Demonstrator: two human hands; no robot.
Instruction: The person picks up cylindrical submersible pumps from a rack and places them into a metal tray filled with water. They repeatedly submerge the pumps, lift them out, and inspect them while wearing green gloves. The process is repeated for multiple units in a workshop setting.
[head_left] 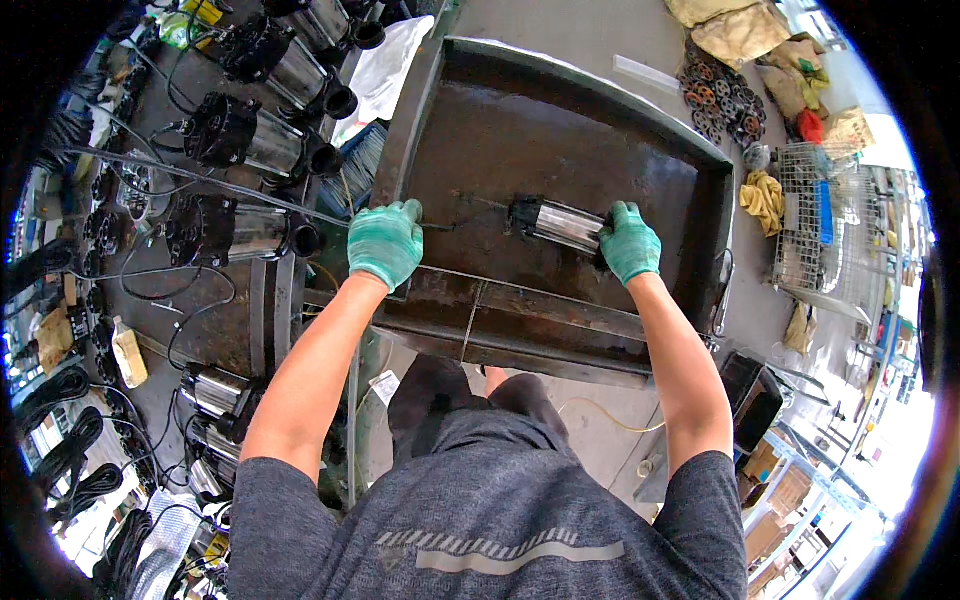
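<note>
In a green glove, my right hand (pixel 630 245) is closed round the right end of a shiny metal pump motor (pixel 568 224). The motor lies on its side over the dark tray (pixel 540 130), its black end toward the left. My left hand (pixel 386 243), gloved as well, is closed at the tray's left wall, round a dark cable (pixel 270 199) that comes in from the left. A thin dark length shows past this fist toward the motor; whether it joins the motor I cannot make out.
Several assembled pumps (pixel 255 140) with black ends and loose cables stand on the bench at left. A white bottle (pixel 129 352) is among them. Wire baskets (pixel 810 220) and a heap of round dark parts (pixel 720 95) sit at right. A hose (pixel 610 428) lies on the floor.
</note>
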